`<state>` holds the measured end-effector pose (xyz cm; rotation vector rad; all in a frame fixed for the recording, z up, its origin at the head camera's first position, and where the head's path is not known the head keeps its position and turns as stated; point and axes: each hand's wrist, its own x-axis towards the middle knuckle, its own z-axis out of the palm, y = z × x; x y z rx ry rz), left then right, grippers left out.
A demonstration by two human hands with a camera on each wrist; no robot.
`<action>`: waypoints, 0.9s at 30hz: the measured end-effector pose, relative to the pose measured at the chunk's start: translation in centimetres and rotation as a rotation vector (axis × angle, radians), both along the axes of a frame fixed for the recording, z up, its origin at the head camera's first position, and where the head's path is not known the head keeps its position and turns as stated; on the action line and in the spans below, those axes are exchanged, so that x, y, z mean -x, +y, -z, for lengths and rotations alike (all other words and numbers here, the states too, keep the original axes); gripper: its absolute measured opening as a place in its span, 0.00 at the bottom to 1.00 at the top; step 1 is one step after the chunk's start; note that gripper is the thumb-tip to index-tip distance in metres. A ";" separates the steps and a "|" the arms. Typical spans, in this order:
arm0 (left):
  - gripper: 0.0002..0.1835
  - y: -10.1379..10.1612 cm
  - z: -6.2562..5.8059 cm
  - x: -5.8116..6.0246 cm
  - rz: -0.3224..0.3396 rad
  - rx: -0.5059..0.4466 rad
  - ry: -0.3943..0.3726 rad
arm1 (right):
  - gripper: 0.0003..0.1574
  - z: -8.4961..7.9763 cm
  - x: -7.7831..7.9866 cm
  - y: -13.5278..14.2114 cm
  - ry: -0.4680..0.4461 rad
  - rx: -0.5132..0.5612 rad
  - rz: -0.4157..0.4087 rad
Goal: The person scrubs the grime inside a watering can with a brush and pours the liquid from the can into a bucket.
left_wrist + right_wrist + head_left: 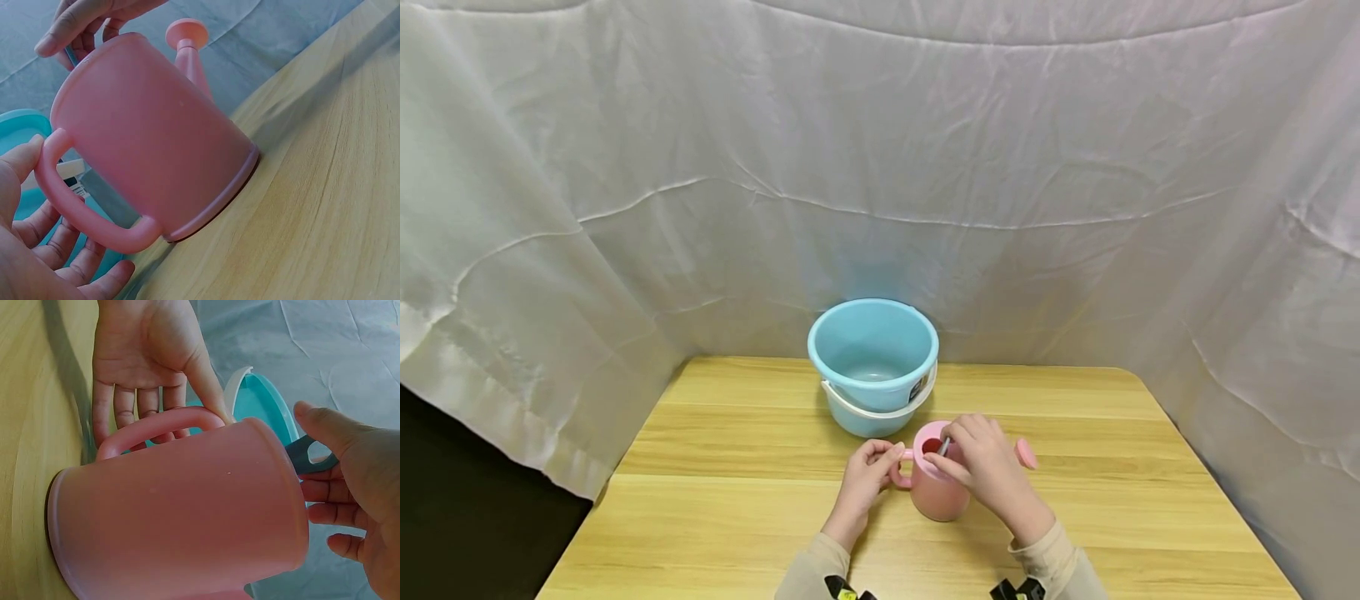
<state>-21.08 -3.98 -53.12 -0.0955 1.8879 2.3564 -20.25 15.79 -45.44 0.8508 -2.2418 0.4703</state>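
A pink watering can (940,497) stands upright on the wooden table, its handle to the left and its round spout head (1026,454) to the right. My left hand (863,485) pinches the top of the can's handle (94,225) between thumb and forefinger, with the other fingers loosely bent behind it. Over the can's top opening, my right hand (988,468) holds a dark grey-blue tool (302,456) by its end, which has a hole through it. The tool's lower part is hidden inside the can, so its kind cannot be told.
Just behind the can stands a light blue bucket (865,422) with its white handle (880,413) hanging down in front. Grey-white cloth (1000,167) hangs behind and beside the wooden table (715,517).
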 end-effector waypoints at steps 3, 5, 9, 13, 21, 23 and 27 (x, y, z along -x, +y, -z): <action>0.17 0.0 0.0 0.0 -0.007 0.005 -0.004 | 0.19 0.1 0.0 0.0 -0.012 -0.002 0.007; 0.17 0.0 0.0 0.0 -0.010 0.006 -0.007 | 0.18 0.1 0.0 -0.1 -0.017 0.002 0.003; 0.18 0.0 0.0 0.0 -0.007 0.012 -0.006 | 0.16 0.2 0.0 -0.1 -0.010 0.012 -0.018; 0.18 -0.1 0.2 0.1 -0.005 0.019 -0.002 | 0.16 0.1 0.1 -0.2 0.009 0.016 -0.030; 0.17 0.0 0.1 0.0 -0.006 0.004 -0.002 | 0.16 -0.5 0.3 -0.1 0.037 0.034 -0.033; 0.17 0.0 0.0 0.0 -0.008 0.005 -0.005 | 0.17 -0.7 0.3 -0.1 0.043 0.040 -0.035; 0.17 0.0 0.1 0.0 -0.012 0.008 -0.004 | 0.17 -1.2 0.3 -0.1 0.059 0.042 -0.037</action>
